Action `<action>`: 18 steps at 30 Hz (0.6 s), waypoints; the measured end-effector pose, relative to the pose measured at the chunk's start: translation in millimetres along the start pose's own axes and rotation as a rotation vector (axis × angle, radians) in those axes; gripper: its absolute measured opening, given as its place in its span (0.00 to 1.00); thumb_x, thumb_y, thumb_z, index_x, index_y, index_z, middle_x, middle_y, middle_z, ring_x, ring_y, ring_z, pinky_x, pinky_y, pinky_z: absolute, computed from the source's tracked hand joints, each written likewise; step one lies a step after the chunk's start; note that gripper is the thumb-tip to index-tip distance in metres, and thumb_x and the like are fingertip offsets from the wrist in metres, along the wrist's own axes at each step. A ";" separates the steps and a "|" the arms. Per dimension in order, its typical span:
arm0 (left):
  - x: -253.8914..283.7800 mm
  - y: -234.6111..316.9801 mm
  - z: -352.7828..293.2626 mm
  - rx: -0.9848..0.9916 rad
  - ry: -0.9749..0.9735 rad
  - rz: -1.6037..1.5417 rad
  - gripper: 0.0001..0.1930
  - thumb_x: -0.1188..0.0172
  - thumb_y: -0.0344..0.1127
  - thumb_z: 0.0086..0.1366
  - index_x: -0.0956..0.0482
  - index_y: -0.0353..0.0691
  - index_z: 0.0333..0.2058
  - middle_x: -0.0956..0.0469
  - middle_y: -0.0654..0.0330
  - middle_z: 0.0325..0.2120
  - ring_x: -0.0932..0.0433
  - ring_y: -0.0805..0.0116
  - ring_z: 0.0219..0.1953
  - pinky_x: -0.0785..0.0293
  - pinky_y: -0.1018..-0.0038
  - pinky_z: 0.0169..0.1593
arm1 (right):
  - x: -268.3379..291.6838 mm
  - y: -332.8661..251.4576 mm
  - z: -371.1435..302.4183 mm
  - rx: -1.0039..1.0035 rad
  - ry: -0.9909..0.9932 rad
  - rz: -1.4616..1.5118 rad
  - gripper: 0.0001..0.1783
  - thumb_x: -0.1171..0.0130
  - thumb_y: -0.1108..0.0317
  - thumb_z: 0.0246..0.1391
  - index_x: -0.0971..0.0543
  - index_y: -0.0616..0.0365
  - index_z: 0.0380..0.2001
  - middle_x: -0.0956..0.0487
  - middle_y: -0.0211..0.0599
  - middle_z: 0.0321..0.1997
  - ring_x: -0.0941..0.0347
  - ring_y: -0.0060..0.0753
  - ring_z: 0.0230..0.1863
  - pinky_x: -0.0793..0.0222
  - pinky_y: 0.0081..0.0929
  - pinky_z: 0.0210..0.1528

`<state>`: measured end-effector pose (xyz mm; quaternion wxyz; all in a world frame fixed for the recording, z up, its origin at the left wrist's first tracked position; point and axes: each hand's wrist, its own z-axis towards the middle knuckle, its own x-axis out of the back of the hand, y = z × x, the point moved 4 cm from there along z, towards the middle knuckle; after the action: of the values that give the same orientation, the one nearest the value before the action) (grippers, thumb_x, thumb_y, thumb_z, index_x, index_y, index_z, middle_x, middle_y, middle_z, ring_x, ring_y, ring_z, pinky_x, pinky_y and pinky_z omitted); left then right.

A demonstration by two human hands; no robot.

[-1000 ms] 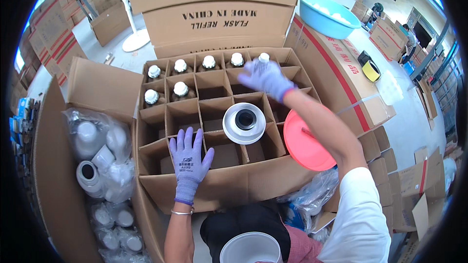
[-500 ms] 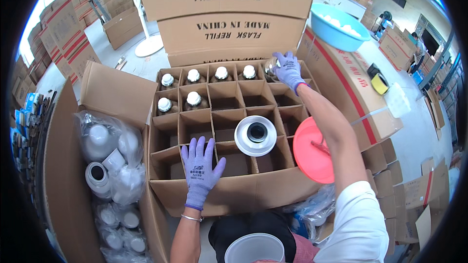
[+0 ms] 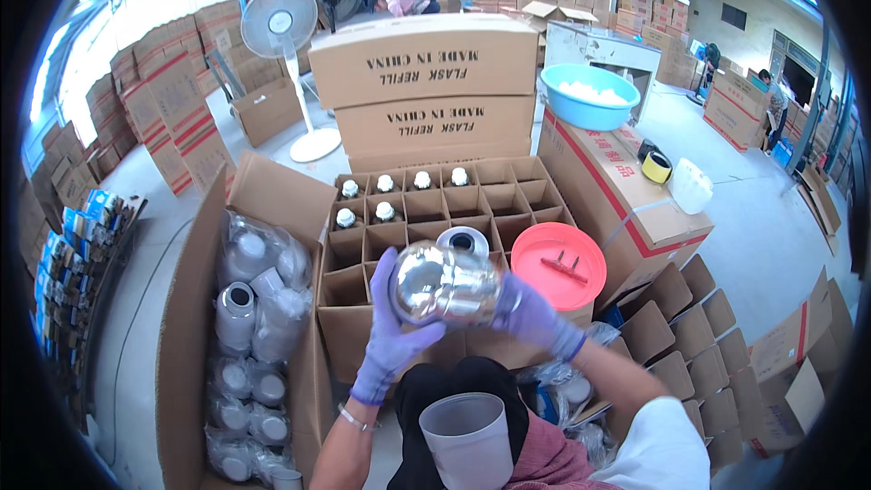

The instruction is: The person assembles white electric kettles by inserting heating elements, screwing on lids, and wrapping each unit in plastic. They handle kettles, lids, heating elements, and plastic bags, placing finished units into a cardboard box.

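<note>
Currently left hand (image 3: 396,338) cups and right hand (image 3: 535,316) grips opposite ends of silver bottle (image 3: 443,283), sideways near divided carton (image 3: 343,338), apparently a two-handed handling step; next move calls for steady support.

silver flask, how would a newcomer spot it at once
Find the divided carton mid-picture. Overlapping its near edge in this view, the silver flask is held between purple-gloved left hand and right hand. Its exposed mirrored body sets it apart from the white-capped bottles inside the carton.
</note>
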<state>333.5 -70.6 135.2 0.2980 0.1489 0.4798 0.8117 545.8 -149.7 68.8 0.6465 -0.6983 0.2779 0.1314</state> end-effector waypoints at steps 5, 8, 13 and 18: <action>24.8 21.1 -55.4 0.270 0.023 0.053 0.47 0.27 0.27 0.48 0.43 0.34 0.65 0.34 0.53 0.58 0.33 0.63 0.62 0.37 0.68 0.66 | 5.8 67.6 -51.4 0.189 -0.275 -0.803 0.20 0.55 0.58 0.70 0.25 0.62 0.52 0.22 0.40 0.48 0.24 0.35 0.47 0.27 0.33 0.53; 26.8 16.1 -100.6 0.401 -0.053 0.036 0.45 0.24 0.29 0.48 0.41 0.32 0.63 0.32 0.54 0.56 0.32 0.65 0.59 0.35 0.69 0.64 | 6.4 62.5 -88.2 0.508 -0.379 -1.114 0.17 0.45 0.66 0.62 0.23 0.63 0.52 0.22 0.45 0.49 0.25 0.46 0.53 0.29 0.35 0.57; 40.5 27.1 -216.3 0.453 0.037 0.289 0.38 0.27 0.38 0.56 0.37 0.34 0.60 0.31 0.53 0.55 0.30 0.64 0.58 0.33 0.68 0.63 | 15.9 107.8 -187.8 0.719 -0.402 -1.023 0.22 0.40 0.69 0.57 0.24 0.57 0.56 0.23 0.43 0.56 0.25 0.48 0.55 0.31 0.42 0.58; 29.6 -44.9 -295.1 0.678 0.611 -0.383 0.35 0.31 0.36 0.56 0.36 0.38 0.61 0.27 0.52 0.53 0.28 0.59 0.57 0.31 0.63 0.62 | 123.7 291.2 -260.7 0.726 -0.275 -1.484 0.34 0.34 0.63 0.54 0.31 0.57 0.63 0.28 0.51 0.62 0.35 0.54 0.66 0.37 0.43 0.62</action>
<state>170.1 -239.4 -51.2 0.2225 -0.0981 0.8009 0.5472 437.8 -434.0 -206.2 0.7780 -0.4262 -0.3102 -0.3417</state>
